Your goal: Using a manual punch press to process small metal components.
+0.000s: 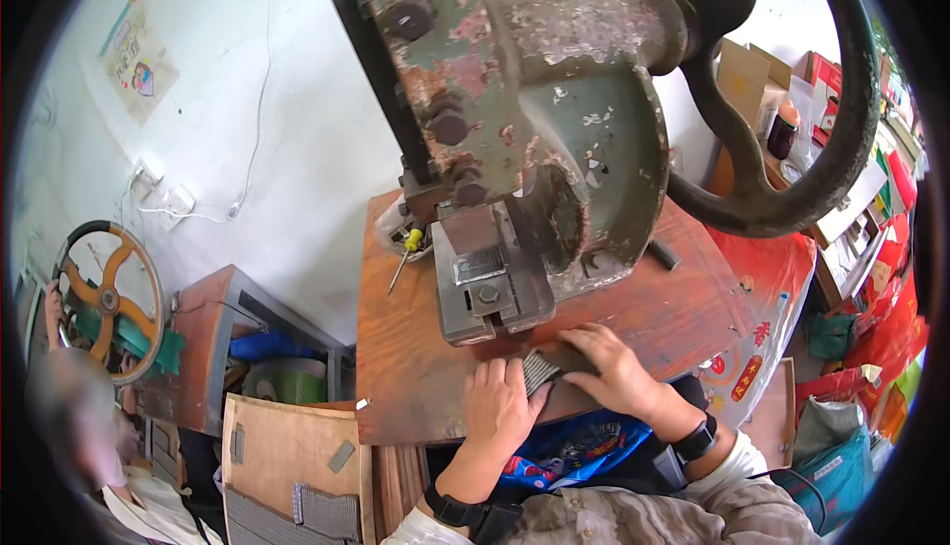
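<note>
Straighten the ribbed grey piece [537,371], pinched in the left hand's grip [498,405] (with the right hand [609,372] open alongside), over the worktop [411,377], clear of the handwheel press [594,139].

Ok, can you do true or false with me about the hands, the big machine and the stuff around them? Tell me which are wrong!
1. The small ridged piece is between the left hand and the right hand. True.
2. The screwdriver has a red handle. False: its handle is yellow.
3. The big machine has chipped paint. True.
4. Only one wrist wears a black band. False: there is one on the left wrist and one on the right wrist.
5. The wooden tray has nothing in it. False: grey pieces lie there.
</note>
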`<action>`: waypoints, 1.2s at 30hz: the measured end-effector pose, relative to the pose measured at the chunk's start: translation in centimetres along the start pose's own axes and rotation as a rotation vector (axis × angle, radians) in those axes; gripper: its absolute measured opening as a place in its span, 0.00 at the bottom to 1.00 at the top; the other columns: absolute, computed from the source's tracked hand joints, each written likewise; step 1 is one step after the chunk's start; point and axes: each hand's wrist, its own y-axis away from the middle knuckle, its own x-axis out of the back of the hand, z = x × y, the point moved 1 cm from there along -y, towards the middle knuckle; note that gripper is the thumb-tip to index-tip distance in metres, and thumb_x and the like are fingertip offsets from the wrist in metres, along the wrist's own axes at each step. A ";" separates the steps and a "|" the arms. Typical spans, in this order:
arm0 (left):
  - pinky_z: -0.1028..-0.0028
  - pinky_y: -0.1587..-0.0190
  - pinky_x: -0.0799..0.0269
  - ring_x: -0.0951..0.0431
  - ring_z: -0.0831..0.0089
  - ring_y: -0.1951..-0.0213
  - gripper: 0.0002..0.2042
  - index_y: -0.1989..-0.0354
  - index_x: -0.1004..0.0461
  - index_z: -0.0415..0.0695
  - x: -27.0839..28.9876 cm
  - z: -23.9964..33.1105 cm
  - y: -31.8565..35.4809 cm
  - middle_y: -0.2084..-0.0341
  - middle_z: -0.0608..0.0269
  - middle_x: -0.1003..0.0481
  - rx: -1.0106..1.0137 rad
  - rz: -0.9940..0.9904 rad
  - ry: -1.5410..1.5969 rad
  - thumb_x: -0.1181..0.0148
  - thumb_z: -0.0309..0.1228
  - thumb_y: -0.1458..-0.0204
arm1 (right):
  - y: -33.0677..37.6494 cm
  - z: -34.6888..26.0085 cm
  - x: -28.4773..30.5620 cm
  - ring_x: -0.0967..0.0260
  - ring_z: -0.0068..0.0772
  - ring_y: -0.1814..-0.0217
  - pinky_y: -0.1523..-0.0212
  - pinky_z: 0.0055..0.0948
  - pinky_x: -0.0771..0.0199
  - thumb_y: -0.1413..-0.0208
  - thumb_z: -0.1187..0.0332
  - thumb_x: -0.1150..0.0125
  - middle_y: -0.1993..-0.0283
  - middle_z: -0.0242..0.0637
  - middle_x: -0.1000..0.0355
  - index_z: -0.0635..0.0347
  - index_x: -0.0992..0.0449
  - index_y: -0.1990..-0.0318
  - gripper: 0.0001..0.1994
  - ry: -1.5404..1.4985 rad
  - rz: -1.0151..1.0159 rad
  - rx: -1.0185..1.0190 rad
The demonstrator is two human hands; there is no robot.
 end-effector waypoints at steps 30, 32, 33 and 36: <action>0.66 0.55 0.29 0.24 0.55 0.58 0.28 0.46 0.36 0.30 -9.2 -1.7 13.5 0.59 0.41 0.26 0.523 -0.618 0.508 0.50 0.46 0.43 | 0.2 -0.2 -0.3 0.30 0.48 0.60 0.57 0.39 0.29 0.59 0.77 0.36 0.65 0.45 0.26 0.64 0.24 0.65 0.11 -0.031 0.146 0.063; 0.67 0.57 0.28 0.23 0.50 0.61 0.23 0.47 0.32 0.34 -8.4 -2.0 14.3 0.64 0.44 0.24 0.220 -0.275 0.293 0.45 0.42 0.44 | 0.7 0.2 0.4 0.30 0.48 0.59 0.57 0.39 0.29 0.60 0.78 0.36 0.64 0.46 0.26 0.65 0.24 0.66 0.10 -0.007 0.125 0.045; 0.67 0.58 0.27 0.23 0.50 0.62 0.19 0.50 0.30 0.37 -4.0 -1.4 12.9 0.65 0.45 0.24 0.361 -0.314 0.510 0.42 0.37 0.46 | 1.0 0.7 0.4 0.31 0.49 0.59 0.57 0.38 0.29 0.60 0.79 0.36 0.64 0.46 0.26 0.66 0.24 0.66 0.10 -0.017 0.136 0.041; 0.63 0.60 0.28 0.24 0.52 0.63 0.15 0.56 0.26 0.36 5.9 -5.0 14.4 0.67 0.47 0.24 0.393 0.127 0.212 0.39 0.29 0.51 | 1.1 0.1 0.7 0.32 0.50 0.59 0.56 0.38 0.30 0.60 0.81 0.38 0.64 0.48 0.27 0.67 0.24 0.66 0.10 -0.024 0.089 0.033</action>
